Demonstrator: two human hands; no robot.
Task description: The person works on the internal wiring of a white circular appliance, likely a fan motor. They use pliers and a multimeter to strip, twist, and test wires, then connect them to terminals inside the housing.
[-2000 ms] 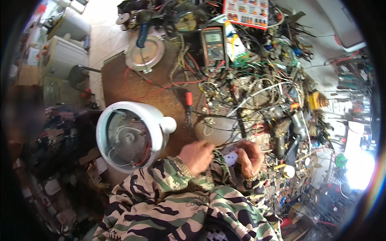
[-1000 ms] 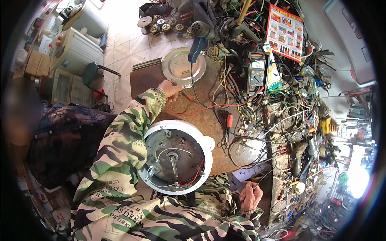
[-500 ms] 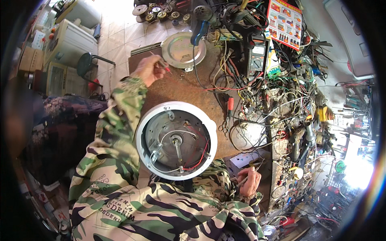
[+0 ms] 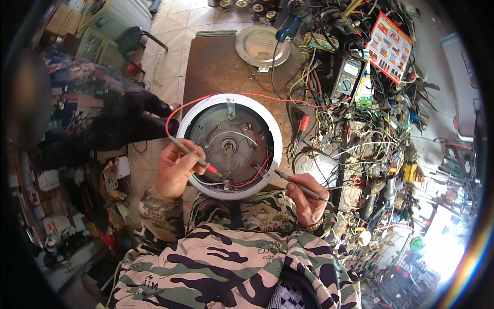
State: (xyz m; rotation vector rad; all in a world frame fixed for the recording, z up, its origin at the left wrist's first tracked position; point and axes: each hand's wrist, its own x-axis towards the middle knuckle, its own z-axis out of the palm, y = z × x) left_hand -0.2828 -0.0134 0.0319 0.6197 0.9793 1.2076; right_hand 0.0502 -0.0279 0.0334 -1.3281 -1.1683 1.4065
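A white round appliance housing faces up near my lap, with a metal plate, a central fitting and red and white wires inside. My left hand grips a red-tipped test probe over the housing's lower left; a red lead arches from it to the multimeter. My right hand grips a dark test probe at the housing's right rim, its tip beside the rim. I cannot tell if either tip touches anything. A red-handled tool lies right of the housing.
The brown tabletop holds a round metal lid. Tangled wires, a product sheet and tools crowd the right. Another person in dark patterned clothes is at the left, near a stool.
My left hand has come back from the tabletop to the housing with the red probe. My right hand has raised the dark probe to the rim. The other person's legs reach further into view.
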